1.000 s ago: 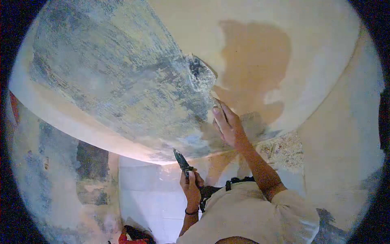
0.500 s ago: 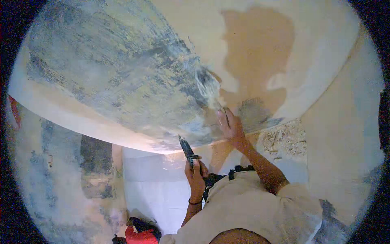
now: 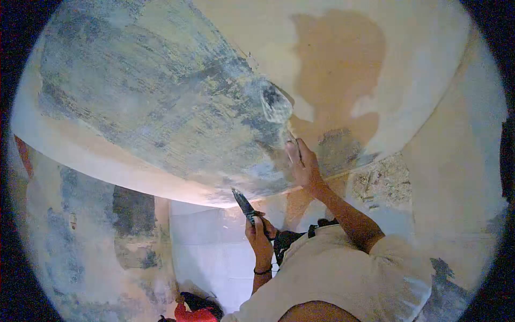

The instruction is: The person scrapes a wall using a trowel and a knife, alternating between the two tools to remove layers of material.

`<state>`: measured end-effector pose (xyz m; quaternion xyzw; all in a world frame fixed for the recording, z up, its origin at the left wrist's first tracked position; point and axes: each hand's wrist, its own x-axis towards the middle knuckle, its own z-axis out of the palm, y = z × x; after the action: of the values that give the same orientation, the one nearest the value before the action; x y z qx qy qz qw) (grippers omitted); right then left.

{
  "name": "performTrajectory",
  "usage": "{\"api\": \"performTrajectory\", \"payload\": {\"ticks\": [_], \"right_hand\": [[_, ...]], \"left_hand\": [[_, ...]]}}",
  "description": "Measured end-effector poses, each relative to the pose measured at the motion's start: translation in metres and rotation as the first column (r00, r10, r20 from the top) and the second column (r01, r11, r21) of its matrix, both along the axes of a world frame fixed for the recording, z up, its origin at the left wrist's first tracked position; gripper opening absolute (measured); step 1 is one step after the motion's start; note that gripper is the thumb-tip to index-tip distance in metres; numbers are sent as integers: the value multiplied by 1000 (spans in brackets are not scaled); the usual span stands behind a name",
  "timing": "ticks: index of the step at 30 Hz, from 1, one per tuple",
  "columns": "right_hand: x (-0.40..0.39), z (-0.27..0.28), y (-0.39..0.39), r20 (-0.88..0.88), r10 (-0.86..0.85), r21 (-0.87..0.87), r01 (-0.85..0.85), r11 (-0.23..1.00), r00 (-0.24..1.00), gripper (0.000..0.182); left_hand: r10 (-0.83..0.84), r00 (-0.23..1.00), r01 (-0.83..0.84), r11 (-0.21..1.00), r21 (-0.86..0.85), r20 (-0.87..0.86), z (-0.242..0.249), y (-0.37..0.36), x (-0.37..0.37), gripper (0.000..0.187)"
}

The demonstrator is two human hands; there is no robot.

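Note:
My right hand (image 3: 304,163) is closed around the handle of a trowel (image 3: 276,103). The blade, smeared with pale, wet-looking plaster, lies against or very close to the wall (image 3: 155,91), at the right edge of a rough grey patch. Lower down and to the left, my left hand (image 3: 259,229) grips a dark, flat-bladed tool (image 3: 244,204) with its tip pointing up and left. Its exact kind is hard to make out, since the blade shows at a slant. The tool's tip appears just below the wall's lower patch.
A person in a red top (image 3: 197,314) is low at the bottom left. Crumbly debris (image 3: 383,182) lies at the right, below the wall. A side wall (image 3: 80,231) with dark and pale patches stands at the left. A shadow falls on the wall above my right hand.
The dark tool in my left hand has dipped slightly down and left. My right hand and the trowel have barely shifted. The view has moved a little.

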<state>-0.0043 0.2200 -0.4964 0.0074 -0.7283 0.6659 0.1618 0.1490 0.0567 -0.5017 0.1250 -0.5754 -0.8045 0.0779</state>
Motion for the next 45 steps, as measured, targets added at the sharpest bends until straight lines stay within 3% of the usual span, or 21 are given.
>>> {"api": "performTrajectory", "payload": {"ticks": [3, 6, 9, 12, 14, 15, 17, 19, 20, 22, 24, 26, 28, 32, 35, 37, 38, 41, 44, 45], "right_hand": [[3, -23, 8, 54, -43, 84, 38, 996, 998, 41], [13, 27, 10, 120, 37, -16, -35, 999, 992, 43], [5, 59, -4, 97, -10, 32, 7, 999, 995, 43], [-26, 82, -6, -397, -14, 209, 106, 972, 918, 46], [-43, 133, 3, -359, 65, 176, -1, 984, 931, 41], [-47, 168, 8, -225, 135, 54, -126, 991, 965, 39], [-52, 187, 8, -94, 223, -116, -233, 965, 970, 34], [-47, 166, 6, -51, 237, -178, -242, 954, 970, 31], [-52, 125, -2, -359, -46, 59, 72, 996, 932, 34], [-44, 50, -4, -349, -92, 43, 114, 993, 933, 37], [-17, 3, 7, -72, 105, -71, -110, 991, 992, 35], [-4, -21, 9, -83, 45, 53, -41, 998, 996, 35], [5, -28, 13, 10, 2, 62, -2, 998, 1000, 36], [-1, -18, 3, -30, 9, 77, -6, 997, 1000, 40], [-11, 56, -10, -84, 134, 20, -133, 991, 987, 42], [-9, 128, -15, -1, 244, -239, -237, 942, 970, 43], [-4, 160, -22, 143, 320, -431, -232, 872, 936, 44], [3, 158, -37, 41, 280, -387, -243, 889, 959, 42], [-16, 77, -26, -219, 178, -88, -201, 976, 959, 36], [-15, 61, -18, -252, 167, -30, -180, 983, 953, 34]], "left_hand": [[-24, 999, 23, 1000, 16, 38, -5, 0, -2, 22], [-76, 997, 76, 997, 0, 5, -3, 4, -6, 23], [-109, 994, 109, 994, 0, -18, 4, 10, -9, 24], [-126, 990, 128, 991, 30, -70, 4, 12, -11, 24], [-91, 994, 93, 995, 26, -57, 2, 14, -7, 24], [-66, 997, 67, 998, 17, -40, 1, 16, -5, 24], [-39, 999, 39, 999, 14, -17, 1, 15, -12, 24], [-28, 999, 26, 999, 42, 30, -3, 14, -8, 25], [-49, 998, 49, 999, -13, 40, 0, 11, -6, 25], [-51, 997, 54, 997, -57, 56, -6, 5, -6, 25], [-62, 996, 67, 993, -95, 58, -4, -1, -10, 25], [-49, 996, 54, 996, -66, 73, 0, -1, -13, 27], [-58, 989, 67, 996, -65, 138, -5, -6, -14, 27], [-114, 987, 123, 989, -77, 111, -3, -5, -21, 27], [-143, 988, 144, 990, -14, 64, 4, 1, -29, 27], [-180, 982, 181, 983, -29, 49, 17, 3, -28, 23], [-188, 981, 191, 979, -69, 49, 24, 3, -27, 23], [-215, 977, 215, 970, -116, 17, 38, 11, -21, 21], [-215, 977, 215, 977, -1, 0, 35, 20, -21, 19], [-182, 983, 183, 983, -32, 18, 32, 23, -18, 19]]}}
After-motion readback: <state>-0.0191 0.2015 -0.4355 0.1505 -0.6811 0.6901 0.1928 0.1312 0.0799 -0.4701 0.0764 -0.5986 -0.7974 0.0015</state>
